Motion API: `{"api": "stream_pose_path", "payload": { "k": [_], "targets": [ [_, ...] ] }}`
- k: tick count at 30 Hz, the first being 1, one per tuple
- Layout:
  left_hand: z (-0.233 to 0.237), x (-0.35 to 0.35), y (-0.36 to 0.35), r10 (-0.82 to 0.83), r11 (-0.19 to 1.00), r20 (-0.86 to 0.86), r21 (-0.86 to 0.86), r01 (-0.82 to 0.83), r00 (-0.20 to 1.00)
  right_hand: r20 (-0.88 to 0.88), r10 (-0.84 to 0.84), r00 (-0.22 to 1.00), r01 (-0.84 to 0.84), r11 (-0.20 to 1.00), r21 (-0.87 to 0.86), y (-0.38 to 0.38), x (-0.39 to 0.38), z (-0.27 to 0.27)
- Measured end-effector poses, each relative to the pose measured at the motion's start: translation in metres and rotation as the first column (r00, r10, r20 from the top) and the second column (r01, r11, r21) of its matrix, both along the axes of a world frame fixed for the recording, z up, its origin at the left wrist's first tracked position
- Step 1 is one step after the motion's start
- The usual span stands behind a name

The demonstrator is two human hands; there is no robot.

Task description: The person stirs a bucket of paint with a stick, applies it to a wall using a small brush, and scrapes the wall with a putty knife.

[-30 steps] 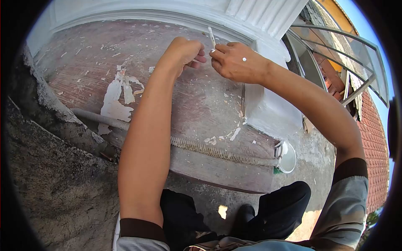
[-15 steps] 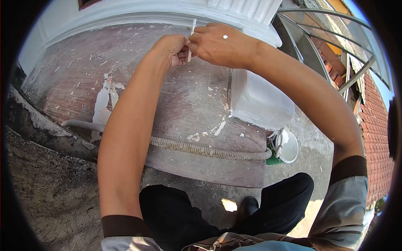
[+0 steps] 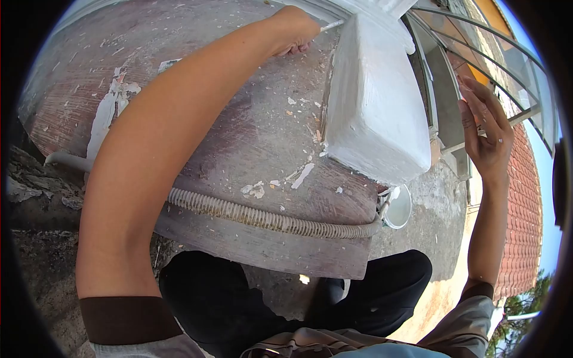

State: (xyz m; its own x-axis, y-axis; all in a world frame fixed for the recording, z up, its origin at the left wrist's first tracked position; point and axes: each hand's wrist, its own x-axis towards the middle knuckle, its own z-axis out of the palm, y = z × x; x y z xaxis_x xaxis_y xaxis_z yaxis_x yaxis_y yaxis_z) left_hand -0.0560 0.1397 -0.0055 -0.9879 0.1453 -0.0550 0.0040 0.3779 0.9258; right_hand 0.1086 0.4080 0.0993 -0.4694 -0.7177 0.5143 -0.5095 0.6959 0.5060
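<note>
My left hand (image 3: 295, 31) reaches across the worn, paint-flecked ledge (image 3: 256, 137). Its fingers are closed round a thin stick with a white end (image 3: 332, 25), which points right to the top of a white-painted block (image 3: 373, 101). Most of the stick is hidden inside the fist. Well away from the block on the right, my right hand (image 3: 488, 122) is raised with its thumb and fingers apart, and nothing can be made out in it.
A ribbed hose (image 3: 268, 221) runs along the ledge's near edge. Beside the block's lower corner stands a white bucket (image 3: 398, 207). Paint flakes (image 3: 303, 176) lie on the ledge. At the right are a metal-framed canopy (image 3: 507, 65) and red roof tiles (image 3: 522, 209).
My hands have separated. The left has moved right with the stick, towards the white block; the right has let go, swung far right and opened. The view has shifted slightly.
</note>
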Motion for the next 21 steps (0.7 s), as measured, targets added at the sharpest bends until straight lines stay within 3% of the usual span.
{"api": "stream_pose_path", "payload": {
  "k": [3, 11, 21],
  "targets": [
    [-0.014, -0.016, 0.008, 0.003, 0.998, -0.040, 0.057, -0.001, 0.999, 0.026, -0.049, 0.998, 0.049, 0.999, 0.005, 0.020, 0.006, -0.009],
    [-0.017, -0.036, 0.016, 0.116, 0.991, -0.095, -0.056, -0.121, 0.989, 0.066, -0.084, 0.994, 0.085, 0.996, -0.015, 0.050, 0.010, -0.019],
    [-0.016, -0.032, -0.028, 0.150, 0.981, -0.077, 0.134, -0.139, 0.986, 0.043, -0.118, 0.992, 0.117, 0.993, 0.015, 0.066, 0.012, -0.020]
  ]
}}
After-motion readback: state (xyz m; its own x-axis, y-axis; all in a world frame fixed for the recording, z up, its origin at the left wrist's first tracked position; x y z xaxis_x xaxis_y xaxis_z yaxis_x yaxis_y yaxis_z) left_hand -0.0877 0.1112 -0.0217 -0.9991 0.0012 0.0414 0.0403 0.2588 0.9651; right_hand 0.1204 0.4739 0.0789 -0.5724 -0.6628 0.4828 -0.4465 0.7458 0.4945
